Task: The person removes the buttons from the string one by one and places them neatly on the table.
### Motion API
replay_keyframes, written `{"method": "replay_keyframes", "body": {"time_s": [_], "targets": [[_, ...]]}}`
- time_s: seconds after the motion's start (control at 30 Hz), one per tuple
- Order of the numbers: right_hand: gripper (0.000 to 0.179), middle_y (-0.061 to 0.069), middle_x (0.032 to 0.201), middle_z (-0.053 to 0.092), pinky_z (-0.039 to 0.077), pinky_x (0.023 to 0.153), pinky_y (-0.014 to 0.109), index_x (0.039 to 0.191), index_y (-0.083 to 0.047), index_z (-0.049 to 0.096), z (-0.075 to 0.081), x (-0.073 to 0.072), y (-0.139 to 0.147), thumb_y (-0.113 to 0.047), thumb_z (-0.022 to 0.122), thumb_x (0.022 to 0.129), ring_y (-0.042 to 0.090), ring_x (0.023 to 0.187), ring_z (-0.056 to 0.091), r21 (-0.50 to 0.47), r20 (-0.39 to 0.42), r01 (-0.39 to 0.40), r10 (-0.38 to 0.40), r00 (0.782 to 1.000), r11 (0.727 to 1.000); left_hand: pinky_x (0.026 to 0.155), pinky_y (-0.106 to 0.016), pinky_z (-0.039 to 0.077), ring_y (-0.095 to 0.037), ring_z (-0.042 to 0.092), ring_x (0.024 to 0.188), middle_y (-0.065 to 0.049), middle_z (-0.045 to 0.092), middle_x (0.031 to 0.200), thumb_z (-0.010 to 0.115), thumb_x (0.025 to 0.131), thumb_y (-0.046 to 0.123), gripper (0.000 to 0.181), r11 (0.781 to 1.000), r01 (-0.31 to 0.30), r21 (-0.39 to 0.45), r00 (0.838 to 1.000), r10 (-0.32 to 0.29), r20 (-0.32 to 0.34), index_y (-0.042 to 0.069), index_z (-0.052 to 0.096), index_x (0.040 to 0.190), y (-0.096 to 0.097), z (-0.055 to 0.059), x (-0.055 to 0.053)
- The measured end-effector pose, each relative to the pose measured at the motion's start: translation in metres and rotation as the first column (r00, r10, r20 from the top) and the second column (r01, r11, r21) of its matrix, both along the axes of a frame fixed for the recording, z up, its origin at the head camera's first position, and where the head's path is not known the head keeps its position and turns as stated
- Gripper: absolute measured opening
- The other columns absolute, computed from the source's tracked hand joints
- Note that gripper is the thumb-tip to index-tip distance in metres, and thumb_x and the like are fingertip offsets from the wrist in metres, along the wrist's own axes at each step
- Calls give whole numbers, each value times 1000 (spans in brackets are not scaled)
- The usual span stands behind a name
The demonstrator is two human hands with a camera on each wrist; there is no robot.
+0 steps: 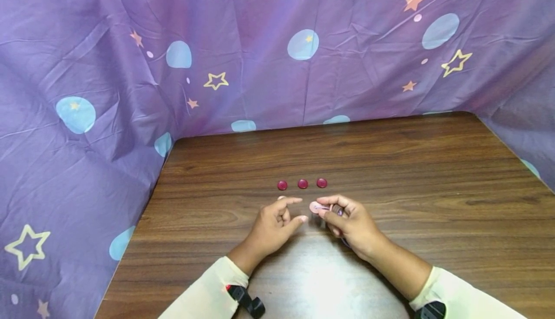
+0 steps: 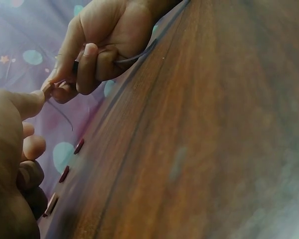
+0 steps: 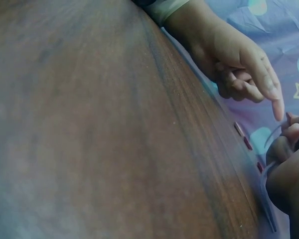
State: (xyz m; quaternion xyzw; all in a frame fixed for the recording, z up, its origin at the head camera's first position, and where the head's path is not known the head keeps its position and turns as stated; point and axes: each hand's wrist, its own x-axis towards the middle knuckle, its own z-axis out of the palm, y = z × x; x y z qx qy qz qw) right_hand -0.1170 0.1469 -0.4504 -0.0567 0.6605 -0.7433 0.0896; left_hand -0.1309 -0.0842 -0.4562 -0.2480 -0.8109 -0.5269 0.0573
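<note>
My right hand (image 1: 353, 222) pinches a pale pink round button (image 1: 314, 207) between thumb and index finger. A thin purple cord (image 1: 323, 207) lies across the button's face, and more of it runs through the curled fingers and hangs below the hand. To the left of the button is my left hand (image 1: 273, 222), its thumb and index finger stretched toward it with a gap between them; it holds nothing. In the left wrist view a loose cord end (image 2: 65, 118) dangles under the pinching fingers. Whether the cord passes through the button's holes is too small to tell.
Just beyond the hands, three dark red buttons, a left one (image 1: 282, 185), a middle one (image 1: 302, 183) and a right one (image 1: 322, 182), lie in a row on the brown wooden table (image 1: 390, 165). A purple patterned cloth (image 1: 260, 30) hangs behind the table and along its sides.
</note>
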Motion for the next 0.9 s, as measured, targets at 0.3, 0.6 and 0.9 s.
{"method": "replay_keyframes", "body": {"time_s": [0.3,0.6,0.9], "targets": [[24,-6,82,70,43,52,17,122,3,70,-1,1,-1,0,74,98,2,58,51,-3,-25,-26,25,999,1000,51,-15,37,6,41,55,-6,59,64,87,93,12,45,998,61,4,997,-61,38,-2,72,133,0,-1,0],[25,-3,85,73,45,54,18,121,7,68,-1,3,-2,-1,75,99,3,58,50,19,-28,-39,39,999,999,51,-15,39,7,42,54,-5,61,64,88,92,13,47,997,72,-16,997,-72,34,-2,72,134,1,-3,1],[33,-6,87,77,43,53,18,126,16,65,0,3,-2,-1,74,99,2,57,49,42,-51,-64,66,997,997,51,-15,39,7,43,56,-6,62,67,88,91,11,47,997,74,-1,997,-74,21,-3,72,133,1,-3,0]]}}
